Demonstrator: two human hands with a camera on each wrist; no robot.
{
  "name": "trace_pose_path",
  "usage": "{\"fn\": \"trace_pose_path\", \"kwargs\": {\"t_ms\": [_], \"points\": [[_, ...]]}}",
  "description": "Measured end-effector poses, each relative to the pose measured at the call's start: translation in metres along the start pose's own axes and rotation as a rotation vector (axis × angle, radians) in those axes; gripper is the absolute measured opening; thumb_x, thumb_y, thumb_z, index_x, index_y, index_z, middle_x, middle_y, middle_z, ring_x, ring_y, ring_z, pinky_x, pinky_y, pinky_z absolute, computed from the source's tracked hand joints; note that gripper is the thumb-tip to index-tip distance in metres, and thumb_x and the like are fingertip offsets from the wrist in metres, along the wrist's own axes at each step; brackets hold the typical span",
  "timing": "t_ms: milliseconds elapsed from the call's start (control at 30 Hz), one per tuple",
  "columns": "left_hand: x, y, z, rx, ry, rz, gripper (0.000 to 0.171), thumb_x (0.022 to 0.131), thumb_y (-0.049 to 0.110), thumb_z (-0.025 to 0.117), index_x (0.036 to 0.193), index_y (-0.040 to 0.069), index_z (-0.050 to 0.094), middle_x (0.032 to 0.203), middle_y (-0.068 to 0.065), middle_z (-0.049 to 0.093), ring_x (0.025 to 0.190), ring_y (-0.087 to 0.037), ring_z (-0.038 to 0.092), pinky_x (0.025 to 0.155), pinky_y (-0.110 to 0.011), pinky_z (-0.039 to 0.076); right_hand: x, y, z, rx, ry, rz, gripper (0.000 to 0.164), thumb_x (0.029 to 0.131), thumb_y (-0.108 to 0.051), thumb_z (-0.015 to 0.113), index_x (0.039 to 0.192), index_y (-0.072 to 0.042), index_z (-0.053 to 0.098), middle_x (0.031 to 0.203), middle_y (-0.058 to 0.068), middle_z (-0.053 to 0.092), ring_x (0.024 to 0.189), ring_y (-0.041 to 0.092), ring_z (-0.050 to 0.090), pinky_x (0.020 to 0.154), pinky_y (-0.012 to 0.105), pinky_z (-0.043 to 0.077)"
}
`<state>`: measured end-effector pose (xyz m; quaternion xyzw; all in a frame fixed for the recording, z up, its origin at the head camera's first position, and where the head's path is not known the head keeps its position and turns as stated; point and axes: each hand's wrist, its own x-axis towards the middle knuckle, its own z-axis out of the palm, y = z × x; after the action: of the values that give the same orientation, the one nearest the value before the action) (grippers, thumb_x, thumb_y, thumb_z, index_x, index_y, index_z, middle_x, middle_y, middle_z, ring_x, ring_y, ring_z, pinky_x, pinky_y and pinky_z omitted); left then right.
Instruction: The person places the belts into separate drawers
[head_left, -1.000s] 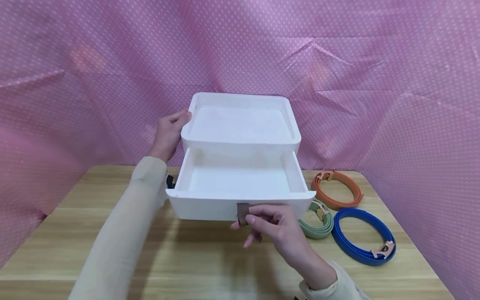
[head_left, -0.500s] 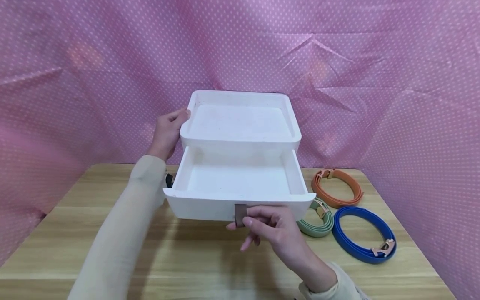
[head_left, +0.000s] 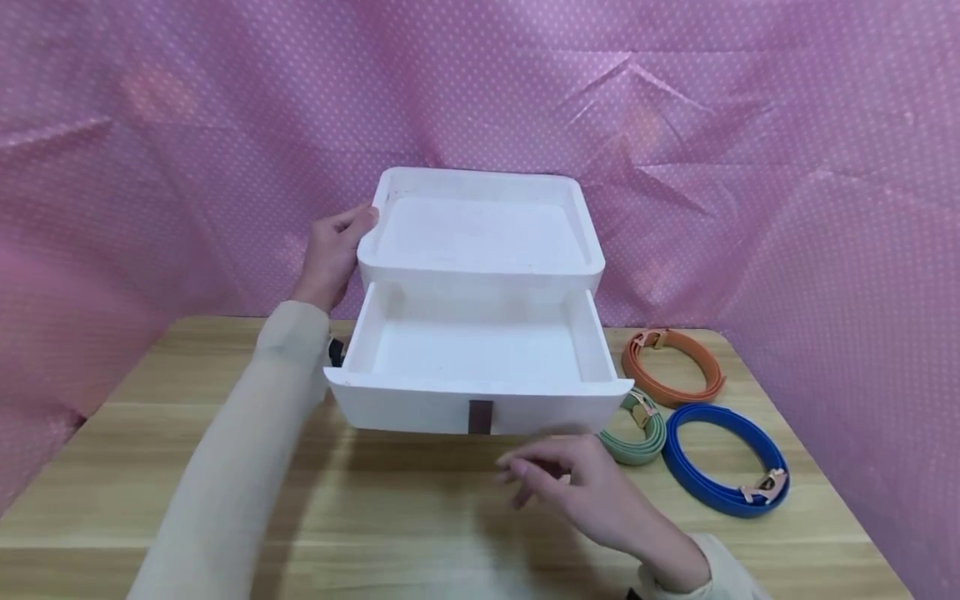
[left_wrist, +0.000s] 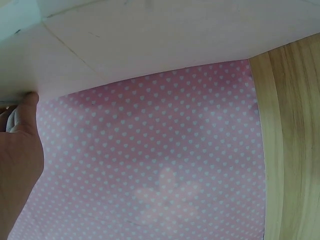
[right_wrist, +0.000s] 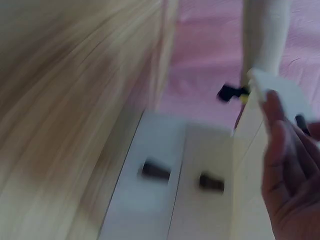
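Observation:
A white drawer cabinet stands on the table, its recessed top (head_left: 483,233) facing up. Its top drawer (head_left: 480,350) is pulled out, with nothing inside it and a brown pull tab (head_left: 481,417) on its front. My left hand (head_left: 332,254) grips the cabinet's upper left edge, thumb at the rim; in the left wrist view the hand (left_wrist: 20,145) is against the white side wall (left_wrist: 140,40). My right hand (head_left: 581,483) is below and right of the tab, apart from it, fingers loosely bent and holding nothing.
Right of the cabinet lie three coiled belts: orange (head_left: 675,392), green (head_left: 637,454) and blue (head_left: 693,479), with metal buckles. Two lower drawers with dark tabs (right_wrist: 211,182) are closed. A pink dotted curtain (head_left: 480,83) surrounds the wooden table (head_left: 187,442).
My right hand has let go of the drawer's pull tab and moved down and right. My left hand keeps its hold on the cabinet. The drawer stays pulled out.

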<state>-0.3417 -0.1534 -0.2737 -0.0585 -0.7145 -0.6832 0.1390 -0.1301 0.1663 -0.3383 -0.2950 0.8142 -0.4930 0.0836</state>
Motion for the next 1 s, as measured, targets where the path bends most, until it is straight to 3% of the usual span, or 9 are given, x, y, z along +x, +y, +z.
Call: {"fn": "trace_pose_path", "kwargs": {"t_ms": [133, 267, 367, 500, 667, 733, 833, 1000], "points": [[0.000, 0.001, 0.001, 0.004, 0.003, -0.009, 0.052, 0.097, 0.037, 0.063, 0.138, 0.006, 0.055, 0.146, -0.004, 0.049, 0.128, -0.023, 0.051, 0.095, -0.029, 0.051, -0.010, 0.018, -0.014, -0.463, -0.090, -0.006, 0.017, 0.097, -0.031, 0.063, 0.102, -0.020, 0.076, 0.082, -0.020, 0.065, 0.071, -0.003, 0.060, 0.060, 0.023, 0.053], [-0.001, 0.001, 0.000, 0.017, -0.001, -0.010, 0.052, 0.097, 0.039, 0.062, 0.138, 0.008, 0.055, 0.146, -0.004, 0.049, 0.128, -0.024, 0.052, 0.095, -0.030, 0.051, -0.018, 0.035, -0.029, -0.645, -0.165, 0.045, 0.011, 0.092, -0.028, 0.071, 0.096, -0.019, 0.075, 0.082, -0.022, 0.064, 0.075, -0.002, 0.059, 0.061, 0.027, 0.053], [-0.001, 0.001, 0.000, 0.028, -0.002, -0.012, 0.052, 0.097, 0.041, 0.061, 0.138, 0.010, 0.055, 0.145, -0.005, 0.051, 0.125, -0.024, 0.054, 0.094, -0.031, 0.052, -0.021, 0.044, -0.040, -0.655, -0.168, 0.118, 0.010, 0.089, -0.024, 0.074, 0.097, -0.018, 0.072, 0.085, -0.020, 0.064, 0.081, 0.006, 0.063, 0.066, 0.033, 0.054], [-0.001, 0.002, -0.001, 0.040, -0.001, -0.013, 0.051, 0.097, 0.041, 0.061, 0.138, 0.011, 0.056, 0.143, -0.006, 0.053, 0.122, -0.025, 0.056, 0.094, -0.031, 0.052, -0.022, 0.052, -0.053, -0.682, -0.075, 0.172, 0.023, 0.086, -0.018, 0.077, 0.107, -0.014, 0.070, 0.101, -0.007, 0.066, 0.097, 0.020, 0.064, 0.077, 0.043, 0.056], [-0.003, 0.003, -0.001, 0.046, -0.005, -0.031, 0.052, 0.097, 0.041, 0.061, 0.139, 0.011, 0.055, 0.144, -0.004, 0.051, 0.124, -0.024, 0.055, 0.095, -0.031, 0.051, -0.023, 0.067, -0.062, -0.805, 0.084, 0.089, 0.060, 0.077, -0.013, 0.085, 0.131, -0.004, 0.061, 0.129, 0.014, 0.058, 0.116, 0.035, 0.054, 0.091, 0.055, 0.050], [-0.004, 0.003, -0.001, 0.039, -0.010, -0.041, 0.052, 0.097, 0.041, 0.061, 0.139, 0.011, 0.055, 0.146, -0.002, 0.049, 0.126, -0.024, 0.053, 0.096, -0.031, 0.051, -0.023, 0.073, -0.064, -0.806, 0.117, 0.088, 0.067, 0.075, -0.013, 0.086, 0.134, -0.003, 0.058, 0.134, 0.018, 0.054, 0.121, 0.038, 0.051, 0.093, 0.058, 0.048], [-0.006, 0.003, -0.001, 0.035, -0.014, -0.045, 0.053, 0.097, 0.042, 0.061, 0.140, 0.011, 0.054, 0.147, -0.001, 0.048, 0.127, -0.024, 0.052, 0.096, -0.030, 0.051, -0.020, 0.083, -0.068, -0.751, 0.117, 0.149, 0.064, 0.074, -0.011, 0.086, 0.132, -0.004, 0.059, 0.129, 0.015, 0.058, 0.120, 0.035, 0.053, 0.092, 0.057, 0.049], [-0.008, 0.005, -0.001, 0.043, -0.006, -0.018, 0.052, 0.097, 0.041, 0.060, 0.139, 0.011, 0.055, 0.144, -0.004, 0.051, 0.123, -0.024, 0.055, 0.094, -0.031, 0.052, -0.014, 0.093, -0.075, -0.634, 0.054, 0.313, 0.048, 0.079, -0.011, 0.083, 0.123, -0.006, 0.063, 0.104, 0.003, 0.066, 0.098, 0.025, 0.061, 0.083, 0.049, 0.053]]}}
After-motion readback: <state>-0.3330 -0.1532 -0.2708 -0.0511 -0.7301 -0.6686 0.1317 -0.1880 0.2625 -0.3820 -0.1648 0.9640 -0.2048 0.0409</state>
